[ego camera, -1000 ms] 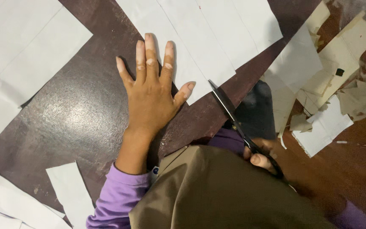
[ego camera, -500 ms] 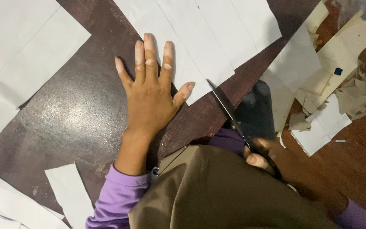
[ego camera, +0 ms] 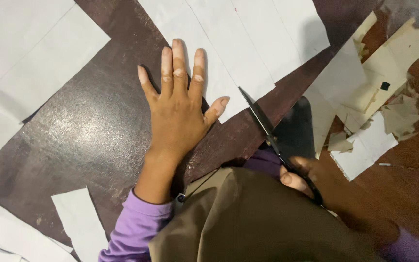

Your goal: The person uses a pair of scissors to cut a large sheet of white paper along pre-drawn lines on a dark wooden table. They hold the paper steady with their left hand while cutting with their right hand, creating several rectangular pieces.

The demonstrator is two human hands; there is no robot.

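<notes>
Pressing flat, fingers spread: left hand [ego camera: 178,114] on white sheet [ego camera: 233,48], gripping nothing. Right hand [ego camera: 299,177] closed around black scissors [ego camera: 277,145], blades at sheet edge beside thumb. Dark mottled floor [ego camera: 83,126]; paper scraps [ego camera: 374,121] beyond scissors.

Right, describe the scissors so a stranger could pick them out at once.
Start at the dark brown floor strewn with white paper sheets. At the lower edge of the sheets, right of the flat-pressed left hand, the right hand grips black-handled metal scissors. They are the only slim, dark, pointed thing there, their tip at the paper's edge.
</notes>
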